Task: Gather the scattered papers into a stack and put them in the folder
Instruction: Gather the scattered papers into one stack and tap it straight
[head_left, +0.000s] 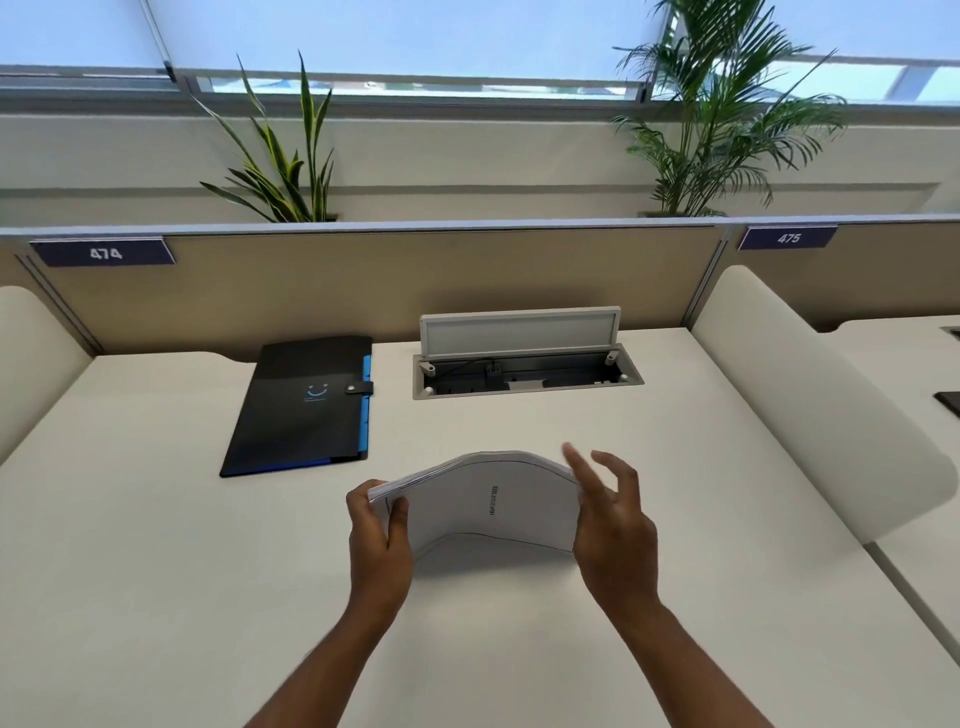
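A stack of white papers stands on its lower edge on the desk, bowed upward in the middle, with a line of printed text on the front sheet. My left hand grips the stack's left end, thumb in front and fingers behind. My right hand is at the stack's right end with its fingers spread and loosely bent; the palm lies against the paper edge. A black folder with a blue edge and a snap strap lies closed on the desk, beyond and to the left of the papers.
The cream desk has an open cable box with a raised lid at the back centre. Tan partitions bound the back, rounded white dividers the sides. Plants stand behind the partition.
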